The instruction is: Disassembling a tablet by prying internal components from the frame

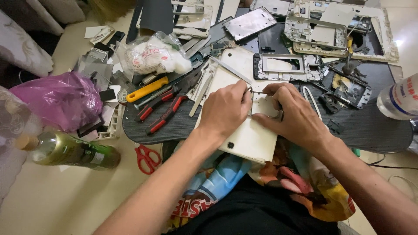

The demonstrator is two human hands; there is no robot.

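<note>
At the near edge of the dark board point(374, 126), a white tablet back point(250, 139) lies face down, its lower corner hanging past the board over the person's lap. Both hands rest on it. The left hand point(224, 109) sits on the tablet's middle with its fingers point(244, 89) curled shut, pinching a small metal part at the tablet's centre; what the part is cannot be told. The right hand point(294, 113) lies just right of the left hand, touching it at the fingertips, its fingers bent and pressed closed against the same spot on the tablet.

Left of the tablet, on the board, lie red-handled pliers point(167, 113) and a yellow-handled knife point(147, 89), close together, with metal tweezers point(201, 93) between them and the tablet. Beyond the tablet's far edge lies a grey phone frame point(285, 66), and farther back a heap of white frames point(344, 26) and metal plates. A clear plastic bag point(152, 54) with white stuff in it sits up and to the left of the tablet, behind the knife.

Off the board, well left of the tablet, a green glass bottle point(72, 150) lies on its side on the pale floor, with a pink plastic bag point(63, 100) just behind it. Red scissors point(147, 157) lie on the floor near the tablet's lower left. Far right of the tablet, a clear plastic bottle point(398, 98) lies at the board's edge.
</note>
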